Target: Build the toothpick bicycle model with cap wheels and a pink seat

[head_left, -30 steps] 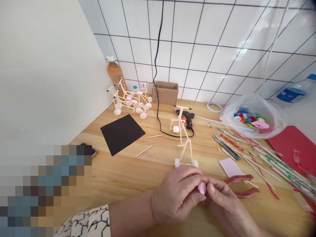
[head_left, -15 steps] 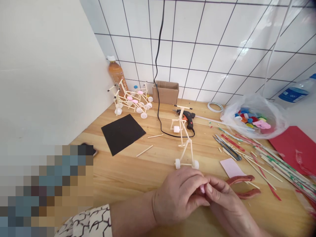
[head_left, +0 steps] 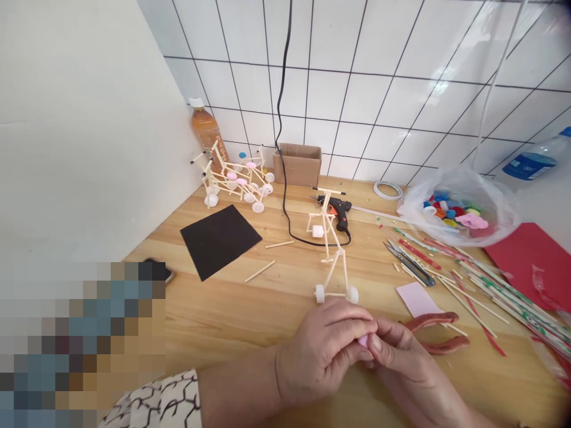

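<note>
Between my fingertips is a small pink piece, mostly covered, so its material is hard to make out. My left hand pinches it from the left, fingers curled over the top. From the other side my right hand grips it between thumb and fingers. Just beyond the hands stands a tricycle model of thin wooden sticks, with white wheels and a handlebar with dark ends. A pink sheet and red-handled pliers lie by my right hand.
Behind the model lies a black glue gun with its cord. Several finished tricycle models stand by a drink bottle. A black sheet lies left; snips, loose sticks and a bag of caps are right.
Both hands stay together on the pink piece, and my fingers have shifted slightly, showing a little more of it. The view has moved a little; the things on the table have not.
</note>
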A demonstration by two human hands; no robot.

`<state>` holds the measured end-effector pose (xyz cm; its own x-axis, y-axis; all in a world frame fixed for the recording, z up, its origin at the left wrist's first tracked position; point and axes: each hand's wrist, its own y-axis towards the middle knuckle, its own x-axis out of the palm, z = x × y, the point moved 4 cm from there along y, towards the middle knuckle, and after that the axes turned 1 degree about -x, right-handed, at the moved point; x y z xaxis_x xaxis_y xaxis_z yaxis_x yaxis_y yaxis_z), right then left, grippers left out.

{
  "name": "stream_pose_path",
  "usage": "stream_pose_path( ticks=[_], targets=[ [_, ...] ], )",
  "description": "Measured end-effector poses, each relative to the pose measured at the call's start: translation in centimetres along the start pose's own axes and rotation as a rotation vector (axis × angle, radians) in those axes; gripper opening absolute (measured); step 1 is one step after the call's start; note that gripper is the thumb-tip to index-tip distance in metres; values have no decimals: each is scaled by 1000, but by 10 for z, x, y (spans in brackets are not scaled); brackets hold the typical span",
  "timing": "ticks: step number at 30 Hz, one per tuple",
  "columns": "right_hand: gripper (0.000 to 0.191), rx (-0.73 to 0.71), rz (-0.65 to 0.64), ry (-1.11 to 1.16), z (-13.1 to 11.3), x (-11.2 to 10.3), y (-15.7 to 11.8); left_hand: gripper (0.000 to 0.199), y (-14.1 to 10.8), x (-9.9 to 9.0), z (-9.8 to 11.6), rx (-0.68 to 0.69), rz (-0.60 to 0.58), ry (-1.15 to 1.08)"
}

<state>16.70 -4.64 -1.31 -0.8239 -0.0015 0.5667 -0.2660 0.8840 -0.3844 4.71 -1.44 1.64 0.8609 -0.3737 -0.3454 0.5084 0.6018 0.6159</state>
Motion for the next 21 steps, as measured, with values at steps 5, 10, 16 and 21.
stream_pose_path(
  ticks=[5,10,16,21],
  targets=[
    [16,-27,56,-14,0,-3,2,38,3,-3,-1,-84,48,21],
    [25,-63,9,-51,0,-3,2,15,5,-6,-2,-174,47,-65],
    [22,-42,25,-63,-1,-3,3,25,3,-4,-5,-236,-25,-148],
    [24,-40,30,-90,1,-3,2,27,0,-1,-2,-162,-11,-117]
  ],
)
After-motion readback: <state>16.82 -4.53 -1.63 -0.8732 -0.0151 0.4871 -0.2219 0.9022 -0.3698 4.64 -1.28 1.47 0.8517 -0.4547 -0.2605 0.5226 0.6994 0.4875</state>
